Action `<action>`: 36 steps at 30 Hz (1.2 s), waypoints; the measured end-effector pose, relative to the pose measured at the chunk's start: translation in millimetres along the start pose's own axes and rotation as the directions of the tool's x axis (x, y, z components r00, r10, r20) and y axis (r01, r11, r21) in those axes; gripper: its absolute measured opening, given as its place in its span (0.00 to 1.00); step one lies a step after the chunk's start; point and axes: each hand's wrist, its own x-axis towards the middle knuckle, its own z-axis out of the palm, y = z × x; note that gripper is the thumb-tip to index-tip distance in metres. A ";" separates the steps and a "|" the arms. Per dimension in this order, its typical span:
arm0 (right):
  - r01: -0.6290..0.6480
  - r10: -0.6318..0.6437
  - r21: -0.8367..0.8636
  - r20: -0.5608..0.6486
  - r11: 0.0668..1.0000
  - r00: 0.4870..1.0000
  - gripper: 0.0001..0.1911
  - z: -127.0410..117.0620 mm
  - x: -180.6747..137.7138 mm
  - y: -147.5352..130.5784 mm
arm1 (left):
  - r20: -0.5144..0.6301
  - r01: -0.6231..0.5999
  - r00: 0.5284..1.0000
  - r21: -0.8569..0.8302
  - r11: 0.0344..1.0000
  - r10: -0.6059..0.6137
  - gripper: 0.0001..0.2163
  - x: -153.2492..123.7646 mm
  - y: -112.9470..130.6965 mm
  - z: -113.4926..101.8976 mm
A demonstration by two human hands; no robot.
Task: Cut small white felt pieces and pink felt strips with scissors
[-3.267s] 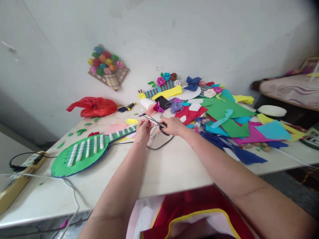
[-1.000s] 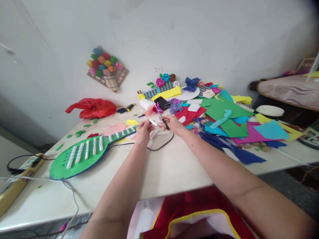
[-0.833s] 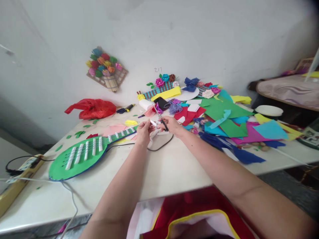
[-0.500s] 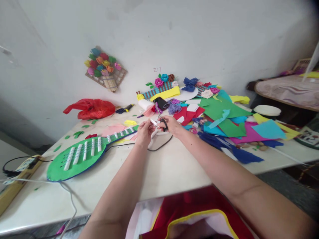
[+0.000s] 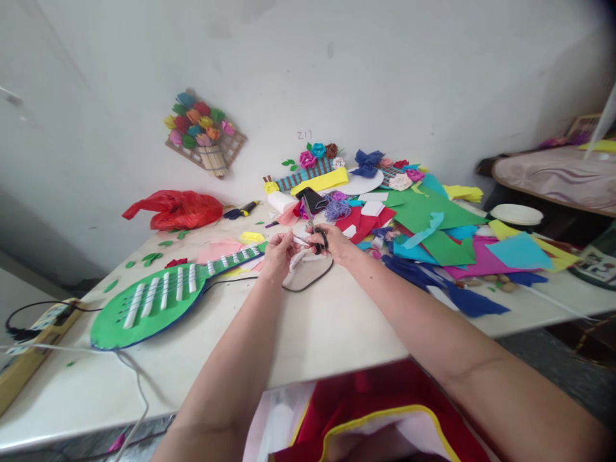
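Note:
At the middle of the table, my left hand [image 5: 279,255] pinches one end of a small, thin white piece [image 5: 301,240], perhaps rolled paper. My right hand [image 5: 335,244] is closed around black-handled scissors [image 5: 319,239], their blades pointing up and away from me. Its fingertips also reach the other end of the white piece. To the left lies a green guitar-shaped craft [image 5: 163,299] with white bars and strings across it; its neck ends close to my left hand. Below my hands a white glue-gun-like object, partly hidden, joins a black cord [image 5: 312,282].
Colored paper sheets [image 5: 433,218] and scraps cover the right side. A red plastic bag [image 5: 178,210], a yellow-black cutter [image 5: 248,210] and a phone [image 5: 312,200] lie farther back. A power strip [image 5: 41,346] with cords sits at the left edge.
The white piece has turned and now looks thinner between my fingers. The scissors have tilted slightly in my right hand. Both arms stay nearly in place.

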 end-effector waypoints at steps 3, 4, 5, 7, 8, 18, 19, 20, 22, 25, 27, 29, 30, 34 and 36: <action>0.024 -0.024 -0.014 0.021 1.000 1.000 0.16 0.2 0.1 1.3 | -0.025 -0.011 1.000 0.001 1.000 0.011 0.17 0.5 -0.2 -0.4; 0.027 -0.027 -0.022 0.035 0.999 0.999 0.16 0.4 -0.4 1.5 | -0.028 -0.013 1.000 0.002 1.000 0.013 0.17 0.5 -0.2 -0.4; 0.030 -0.029 -0.032 0.047 0.999 0.998 0.16 0.9 -1.0 1.7 | -0.030 -0.013 0.999 0.005 1.000 0.014 0.17 0.5 -0.3 -0.2; 0.026 -0.023 -0.054 0.053 0.998 0.998 0.16 2.3 -2.4 1.4 | -0.038 -0.010 0.999 0.011 1.000 0.011 0.18 0.4 -0.4 0.3; 0.023 -0.020 -0.062 0.048 0.998 0.999 0.16 3.1 -3.1 1.1 | -0.040 -0.005 0.999 0.016 1.000 0.005 0.18 0.5 -0.4 0.6; 0.029 -0.030 -0.020 -0.043 0.999 0.999 0.18 7.3 -3.6 -3.6 | 0.034 0.063 0.998 -0.084 0.995 -0.060 0.12 -0.2 2.7 0.3; 0.028 -0.029 -0.016 -0.054 0.999 0.998 0.18 8.1 -4.2 -4.8 | 0.040 0.055 0.998 -0.082 0.995 -0.052 0.10 -0.3 2.3 -0.2; 0.027 -0.028 -0.016 -0.064 1.000 0.998 0.18 8.9 -5.0 -6.1 | 0.040 0.045 0.998 -0.072 0.996 -0.042 0.09 -0.2 1.7 -0.6; 0.022 -0.023 -0.021 -0.081 1.000 0.996 0.17 10.6 -6.8 -8.8 | 0.028 0.032 0.999 -0.048 0.998 -0.031 0.09 0.3 0.1 -1.5; 0.019 -0.021 -0.027 -0.098 0.999 0.995 0.16 12.6 -8.7 -11.4 | 0.024 0.033 0.999 -0.031 0.999 -0.033 0.10 1.5 -1.6 -2.4; 0.020 -0.024 -0.035 -0.107 0.999 0.994 0.16 13.1 -8.9 -11.5 | 0.039 0.039 0.999 -0.030 0.999 -0.038 0.11 1.8 -1.9 -2.2; 0.029 -0.033 -0.047 -0.099 0.998 0.995 0.17 12.5 -8.2 -10.0 | 0.048 0.038 0.998 -0.037 0.999 -0.036 0.11 1.9 -1.4 -1.6; 0.035 -0.040 -0.054 -0.082 0.998 0.996 0.17 11.7 -7.6 -8.8 | 0.044 0.031 0.999 -0.045 0.998 -0.029 0.11 1.9 -1.0 -1.3; 0.046 -0.042 -0.107 0.039 0.993 0.998 0.18 6.6 -5.6 -4.0 | -0.001 -0.017 1.000 -0.079 0.997 0.017 0.10 3.6 0.6 -2.6; 0.046 -0.033 -0.144 0.092 0.989 0.995 0.16 4.4 -6.4 -4.3 | -0.016 -0.042 0.999 -0.098 0.994 0.041 0.10 5.4 0.6 -5.1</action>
